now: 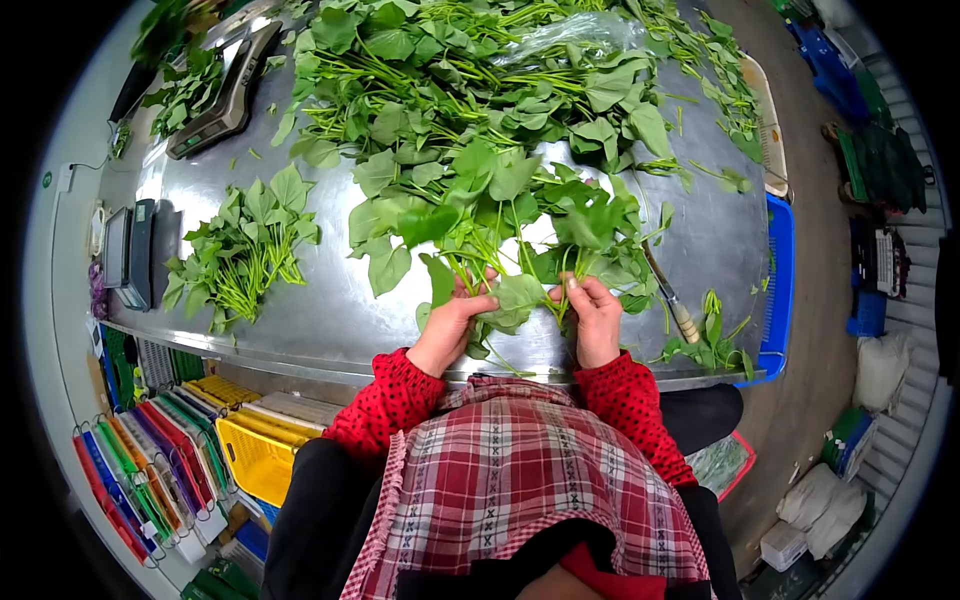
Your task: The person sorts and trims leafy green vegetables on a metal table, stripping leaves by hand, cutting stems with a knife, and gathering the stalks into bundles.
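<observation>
Both hands are over the front edge of the metal table [335,325]. My left hand [457,325] is closed round the stems of a bunch of leafy greens [470,215]. Close to its right, my right hand [592,312] pinches the stems of leafy greens [595,235] between thumb and fingers. Behind the hands a large heap of greens [430,90] spreads over the table. A separate bunch [250,245] lies to the left. A knife with a wooden handle [686,322] lies to the right, beside a few loose leaves [712,345].
A scale [225,100] bearing greens stands at the back left, and a dark device [140,250] at the left edge. Clear plastic [580,35] lies on the heap. Blue [780,290] and white [768,130] crates stand past the right edge. A yellow basket [262,465] is below left.
</observation>
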`<state>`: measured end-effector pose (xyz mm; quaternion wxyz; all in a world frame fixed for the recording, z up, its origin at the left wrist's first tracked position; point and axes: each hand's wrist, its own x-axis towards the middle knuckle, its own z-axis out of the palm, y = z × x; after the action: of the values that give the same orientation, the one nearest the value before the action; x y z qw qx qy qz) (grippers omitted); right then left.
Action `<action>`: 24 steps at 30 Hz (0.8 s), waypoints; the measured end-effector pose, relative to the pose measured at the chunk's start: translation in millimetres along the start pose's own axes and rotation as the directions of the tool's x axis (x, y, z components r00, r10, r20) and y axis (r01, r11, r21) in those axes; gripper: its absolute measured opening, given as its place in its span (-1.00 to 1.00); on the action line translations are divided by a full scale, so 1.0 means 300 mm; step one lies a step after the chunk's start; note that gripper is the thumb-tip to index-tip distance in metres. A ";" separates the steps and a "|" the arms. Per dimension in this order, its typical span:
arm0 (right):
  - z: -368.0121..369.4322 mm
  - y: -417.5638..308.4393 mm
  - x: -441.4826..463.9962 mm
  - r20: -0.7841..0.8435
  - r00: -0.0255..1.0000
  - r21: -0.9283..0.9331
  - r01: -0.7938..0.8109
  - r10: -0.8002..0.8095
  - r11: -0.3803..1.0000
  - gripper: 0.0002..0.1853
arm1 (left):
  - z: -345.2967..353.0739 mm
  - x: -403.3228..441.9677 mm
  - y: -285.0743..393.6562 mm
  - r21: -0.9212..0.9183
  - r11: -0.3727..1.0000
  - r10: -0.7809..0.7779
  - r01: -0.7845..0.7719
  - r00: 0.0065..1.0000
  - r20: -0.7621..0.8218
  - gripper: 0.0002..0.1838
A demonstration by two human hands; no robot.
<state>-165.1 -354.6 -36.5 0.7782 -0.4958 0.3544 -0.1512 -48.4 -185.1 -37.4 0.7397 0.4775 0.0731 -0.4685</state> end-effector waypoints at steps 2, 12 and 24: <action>0.000 -0.003 0.007 0.047 0.991 -0.047 -0.122 0.124 0.991 -0.80 | 0.008 0.003 0.009 -0.023 0.999 -0.025 0.026 0.999 0.036 -0.60; 0.078 0.077 -0.015 0.194 0.978 -0.058 -0.061 0.072 0.996 -0.88 | 0.027 0.019 -0.039 0.129 0.991 -0.039 0.034 0.998 0.040 -0.60; 0.096 -0.073 -0.009 0.474 0.850 -0.182 -0.162 0.231 0.970 -0.62 | 0.044 -0.053 0.049 0.050 0.998 -0.044 0.026 0.919 0.391 -0.34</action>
<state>-144.2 -344.0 -8.8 0.8185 -0.5307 0.2030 0.0849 -50.3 -184.1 -12.1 0.7201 0.3888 -0.0784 -0.5693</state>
